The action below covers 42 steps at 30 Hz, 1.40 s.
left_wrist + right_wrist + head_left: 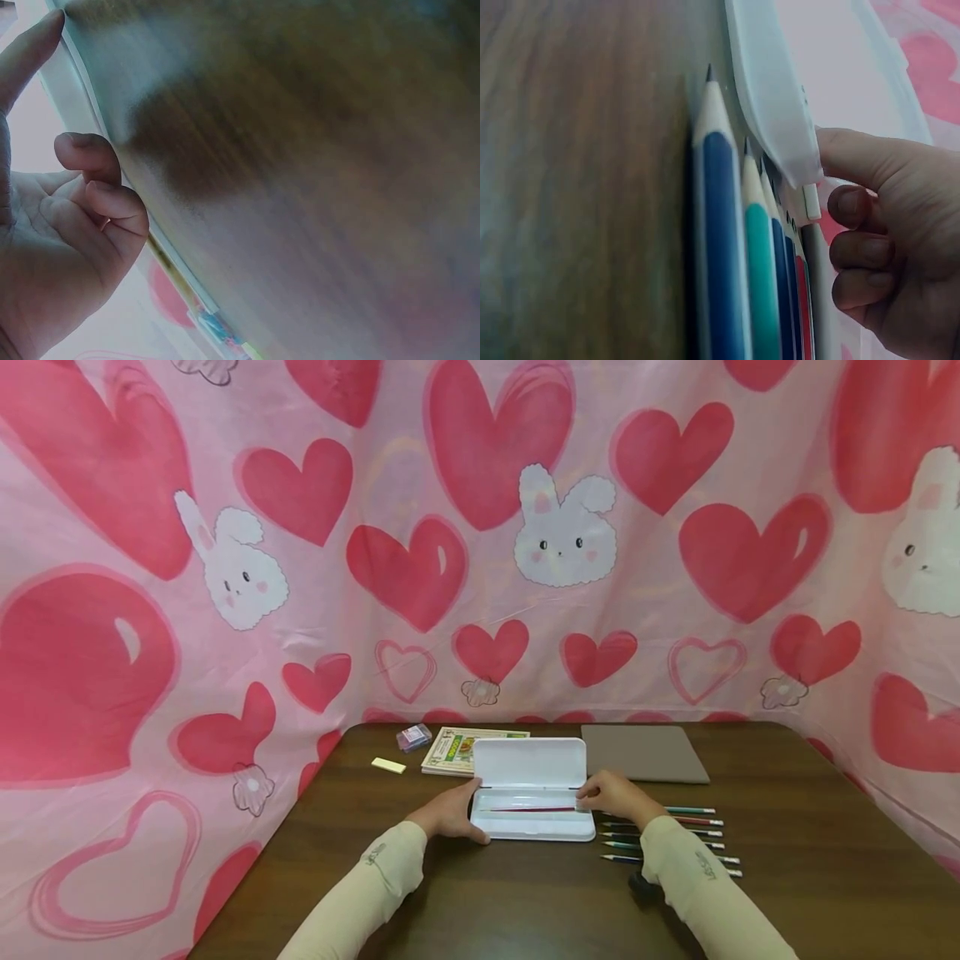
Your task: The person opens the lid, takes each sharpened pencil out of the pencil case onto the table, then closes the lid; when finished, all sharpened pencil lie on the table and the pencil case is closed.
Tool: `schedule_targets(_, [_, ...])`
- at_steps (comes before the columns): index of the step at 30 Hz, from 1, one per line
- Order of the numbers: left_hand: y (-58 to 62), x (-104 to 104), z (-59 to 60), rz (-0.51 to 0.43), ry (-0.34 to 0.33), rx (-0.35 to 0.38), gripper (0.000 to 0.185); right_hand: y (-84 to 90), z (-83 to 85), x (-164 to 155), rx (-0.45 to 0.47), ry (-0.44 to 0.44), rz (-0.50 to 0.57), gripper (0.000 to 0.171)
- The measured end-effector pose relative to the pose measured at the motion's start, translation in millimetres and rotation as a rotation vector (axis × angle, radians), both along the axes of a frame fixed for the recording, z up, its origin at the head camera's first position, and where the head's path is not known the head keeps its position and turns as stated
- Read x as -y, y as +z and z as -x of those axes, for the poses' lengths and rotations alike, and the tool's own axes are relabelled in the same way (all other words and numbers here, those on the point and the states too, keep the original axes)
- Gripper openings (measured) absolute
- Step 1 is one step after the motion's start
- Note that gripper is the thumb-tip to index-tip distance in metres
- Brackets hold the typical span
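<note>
Pencil case [534,830] lies open, left hand [452,812] gripping its left end, right hand [618,796] at its right end, hold on the red pencil [543,809] inside unclear.

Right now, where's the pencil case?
In the head view, the open pencil case sits on the table, low and right of centre, between the left hand and right hand, left of the pencils.
</note>
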State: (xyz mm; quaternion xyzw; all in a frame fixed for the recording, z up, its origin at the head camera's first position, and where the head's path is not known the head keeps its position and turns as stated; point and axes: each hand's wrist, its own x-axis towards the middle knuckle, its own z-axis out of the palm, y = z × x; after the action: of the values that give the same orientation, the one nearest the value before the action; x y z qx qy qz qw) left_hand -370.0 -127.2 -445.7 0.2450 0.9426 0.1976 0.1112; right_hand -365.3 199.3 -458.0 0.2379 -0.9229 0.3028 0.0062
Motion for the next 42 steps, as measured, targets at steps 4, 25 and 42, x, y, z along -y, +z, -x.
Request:
schedule_targets(4, [-2.0, 1.1, 1.4, 0.003, -0.001, -0.013, 0.107, 2.6, 0.2, 5.0, 0.049, -0.021, 0.009, 0.011])
schedule_targets(25, [-3.7, 1.4, 4.5, -0.003, -0.002, -0.01, 0.107, 6.3, -3.1, 17.5, -0.025, -0.022, -0.097, 0.013])
schedule_targets(42, [-6.8, 2.0, 6.6, -0.018, -0.01, -0.014, 0.108, 10.8, -13.8, 4.4, -0.123, 0.011, -0.001, 0.004])
